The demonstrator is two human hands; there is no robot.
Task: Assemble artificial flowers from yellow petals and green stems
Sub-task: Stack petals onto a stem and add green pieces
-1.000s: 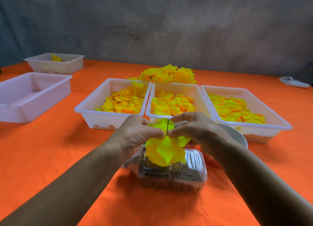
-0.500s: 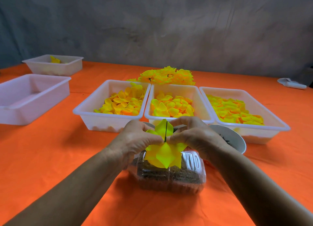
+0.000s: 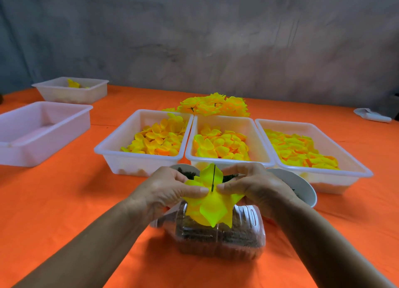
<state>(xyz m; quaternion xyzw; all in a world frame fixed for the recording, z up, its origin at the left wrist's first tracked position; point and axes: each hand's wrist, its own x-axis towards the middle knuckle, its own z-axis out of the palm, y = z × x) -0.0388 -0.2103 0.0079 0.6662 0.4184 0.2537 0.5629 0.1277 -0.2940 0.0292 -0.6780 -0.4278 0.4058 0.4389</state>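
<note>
Head view showed the orange-covered table (image 3: 64,201), the largest thing present, and on it five white rectangular plastic trays: three side by side near its middle, each holding loose yellow-orange fabric petals (image 3: 222,145), one bare tray (image 3: 38,132) toward the left edge, and a smaller fifth tray (image 3: 73,90) near the far left corner with a few yellow pieces inside. One heap of finished yellow artificial flowers (image 3: 213,105) lay just behind the middle tray. Toward the near edge stood one clear plastic clamshell box (image 3: 220,236) of dark material, and behind it two white bowls, one (image 3: 302,186) mostly showing and the other largely hidden. Above that box both hands met: the left hand (image 3: 166,190) and the right hand (image 3: 257,186) each pinched the yellow petal layers (image 3: 212,207) from opposite sides, thumbs close at the single thin dark green stem (image 3: 213,177) that stood up through the centre. To do this step well, I judged, the thumbs should press evenly right beside the stem, sliding the layers squarely along it without creasing them, while the stem stayed straight. One small white object (image 3: 373,115) lay near the far right corner, too small to identify.
</note>
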